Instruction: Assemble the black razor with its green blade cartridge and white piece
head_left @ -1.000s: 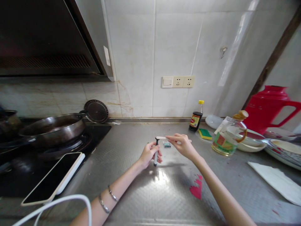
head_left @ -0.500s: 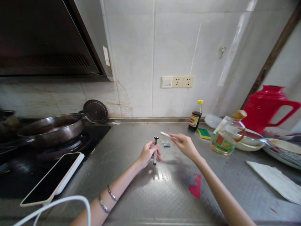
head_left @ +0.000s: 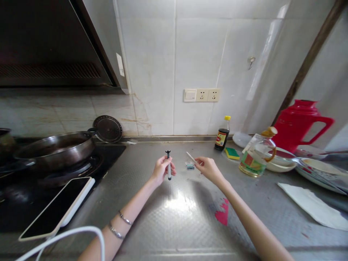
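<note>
Left of centre near the bottom of the frame, we saw the person's left forearm (head_left: pixel 138 199), slender and bare, with two silvery metal bracelets set a little apart. We found the one nearer the hand, a slim bangle (head_left: pixel 125 219), plain and shiny, with a small thickened end at its upper left. The other, a broader bangle (head_left: pixel 115 232), showed us an uneven, patterned surface whose details were too small to make out. Toward the lower right we saw the right forearm (head_left: pixel 244 210), equally slender and bare down to the frame's edge. Near the middle, we saw the left hand (head_left: pixel 163 168) and right hand (head_left: pixel 208 168) uncovered, with slim fingers.
</note>
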{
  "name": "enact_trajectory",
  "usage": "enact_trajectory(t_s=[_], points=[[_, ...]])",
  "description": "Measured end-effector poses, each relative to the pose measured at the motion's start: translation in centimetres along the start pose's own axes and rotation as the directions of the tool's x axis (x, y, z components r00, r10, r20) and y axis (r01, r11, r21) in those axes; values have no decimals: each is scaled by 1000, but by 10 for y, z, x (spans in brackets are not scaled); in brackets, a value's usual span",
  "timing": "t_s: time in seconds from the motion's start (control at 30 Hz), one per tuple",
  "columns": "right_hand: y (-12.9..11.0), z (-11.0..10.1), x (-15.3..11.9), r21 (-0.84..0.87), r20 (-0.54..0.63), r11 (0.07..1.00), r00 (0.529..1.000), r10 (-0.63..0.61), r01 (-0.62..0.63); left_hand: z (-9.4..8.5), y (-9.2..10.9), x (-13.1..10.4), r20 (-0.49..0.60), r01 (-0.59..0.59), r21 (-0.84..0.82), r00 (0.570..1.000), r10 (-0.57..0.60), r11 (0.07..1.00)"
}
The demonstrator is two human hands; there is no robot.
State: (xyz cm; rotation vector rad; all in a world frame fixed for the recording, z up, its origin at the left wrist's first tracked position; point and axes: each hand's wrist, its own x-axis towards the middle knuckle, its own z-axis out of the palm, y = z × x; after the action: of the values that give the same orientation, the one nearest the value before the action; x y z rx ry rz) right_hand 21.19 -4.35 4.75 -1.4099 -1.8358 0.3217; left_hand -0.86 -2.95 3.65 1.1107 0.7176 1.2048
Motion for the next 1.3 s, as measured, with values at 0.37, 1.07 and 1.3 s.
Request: enact_trajectory(t_s=[0.37, 1.07, 1.3], points=[[-6, 17, 3, 4, 127, 978, 970, 208, -210, -11, 11, 5, -73, -51, -24, 996, 49, 998], [-20, 65, 6, -427, 151, 892, 961, 231, -147, -8, 0, 3, -4, -12, 2, 1000, 12, 1000], [-21, 76, 8, -485, 197, 862, 942, 272, -148, -6, -1, 1, -7, 7, 11, 1000, -7, 1000]])
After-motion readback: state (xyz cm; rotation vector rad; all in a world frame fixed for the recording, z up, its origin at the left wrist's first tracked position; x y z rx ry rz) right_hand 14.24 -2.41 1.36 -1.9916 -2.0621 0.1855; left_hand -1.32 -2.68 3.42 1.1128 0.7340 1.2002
